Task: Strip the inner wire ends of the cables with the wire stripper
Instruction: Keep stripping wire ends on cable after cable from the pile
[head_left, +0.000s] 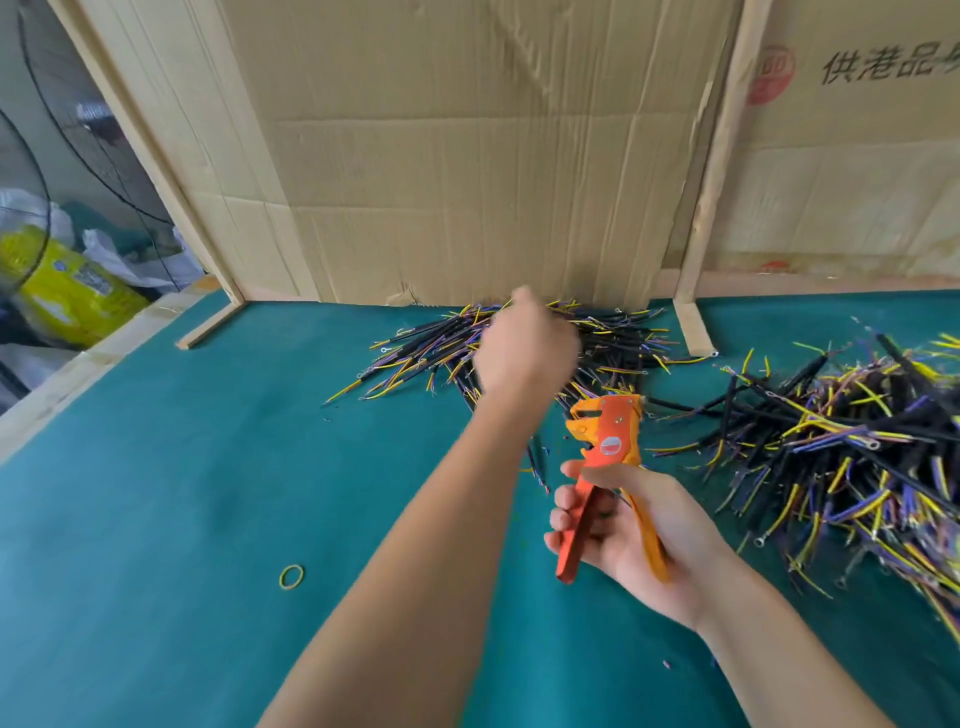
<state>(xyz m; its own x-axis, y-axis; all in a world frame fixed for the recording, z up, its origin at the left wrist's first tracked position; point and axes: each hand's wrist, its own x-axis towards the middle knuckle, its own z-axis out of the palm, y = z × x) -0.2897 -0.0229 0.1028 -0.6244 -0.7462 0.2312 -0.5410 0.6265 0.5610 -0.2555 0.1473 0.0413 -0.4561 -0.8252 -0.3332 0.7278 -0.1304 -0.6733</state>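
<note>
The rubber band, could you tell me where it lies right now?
In the head view, the rubber band lies alone on the green mat, lower left, left of the outstretched left forearm.

Workshop: cable heaps (841, 441); cardboard-walled bench (208, 467)

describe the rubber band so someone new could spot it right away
Start from the green table mat, in its bare left half away from both cable piles. The rubber band lies there alone: a small yellow-green loop, lying flat, unlike the straight wires.
</note>
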